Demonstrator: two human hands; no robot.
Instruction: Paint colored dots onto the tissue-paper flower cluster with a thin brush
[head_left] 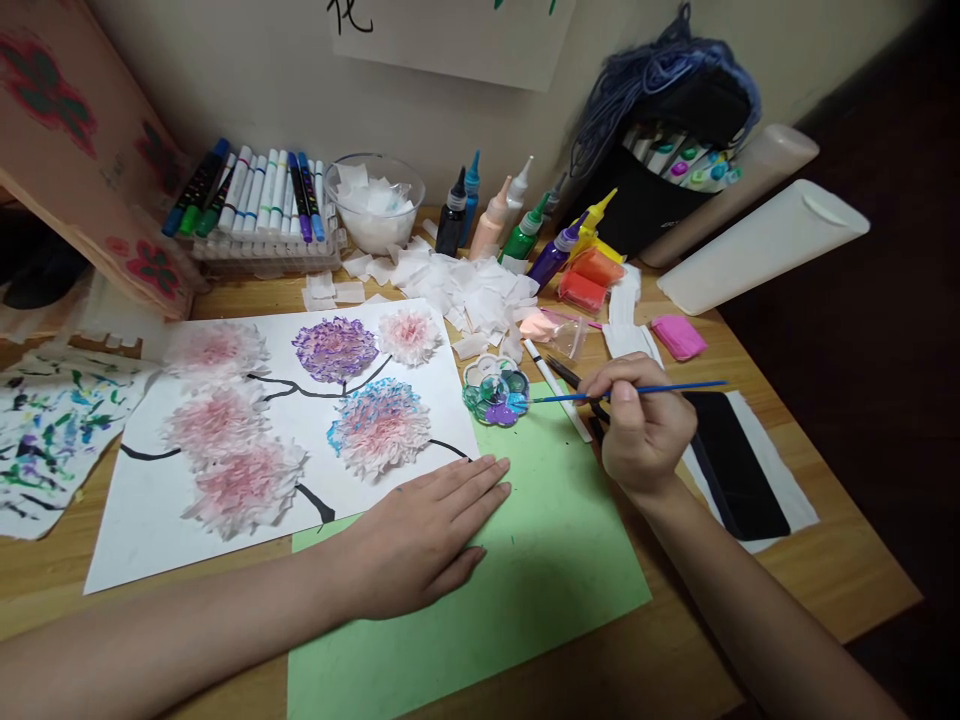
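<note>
**Lighting even, image sharp at centre, edges distorted**

Soft, diffuse light from above; the white sheet [247, 440] reads bright without glare. Shadows under the left hand [420, 535] and right hand [645, 425] are faint. Right margin falls dark. Wide-angle bending at the borders; corners slightly soft.

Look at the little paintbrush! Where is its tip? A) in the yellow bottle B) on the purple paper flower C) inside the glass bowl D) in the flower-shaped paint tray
D: the right hand holds the blue paintbrush with its tip reaching the paint tray, beside the purple and green paint.
</note>
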